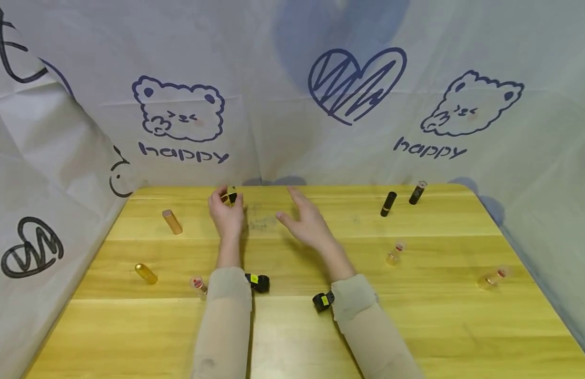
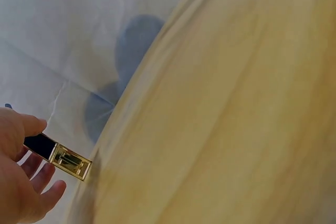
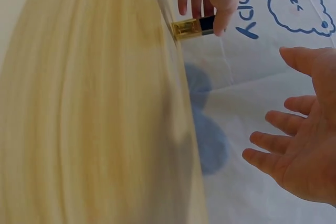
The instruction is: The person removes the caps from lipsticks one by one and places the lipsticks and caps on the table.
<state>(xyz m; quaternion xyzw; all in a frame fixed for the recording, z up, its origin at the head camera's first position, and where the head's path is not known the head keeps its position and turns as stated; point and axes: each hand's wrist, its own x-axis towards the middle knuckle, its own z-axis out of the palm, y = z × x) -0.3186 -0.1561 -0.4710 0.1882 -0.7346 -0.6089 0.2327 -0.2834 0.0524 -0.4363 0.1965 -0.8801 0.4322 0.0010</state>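
My left hand (image 1: 227,217) pinches a small black and gold tube (image 1: 232,194) near the table's far edge. In the left wrist view the tube's gold end (image 2: 71,162) sticks out from between the thumb and fingers of my left hand (image 2: 23,174). The right wrist view shows the same gold end (image 3: 187,28) close to the table surface. My right hand (image 1: 309,222) is held to the right of it, fingers spread and holding nothing; its spread fingers also show in the right wrist view, where the hand (image 3: 302,135) is at the right.
An orange tube (image 1: 172,222), a gold tube (image 1: 146,274) and a clear lipstick (image 1: 199,286) are on the left. Two black tubes (image 1: 388,204) (image 1: 417,193) stand at the back right, with clear-and-gold lipsticks (image 1: 394,255) (image 1: 492,279) nearer. White cloth (image 1: 273,126) hangs behind the table (image 1: 292,337).
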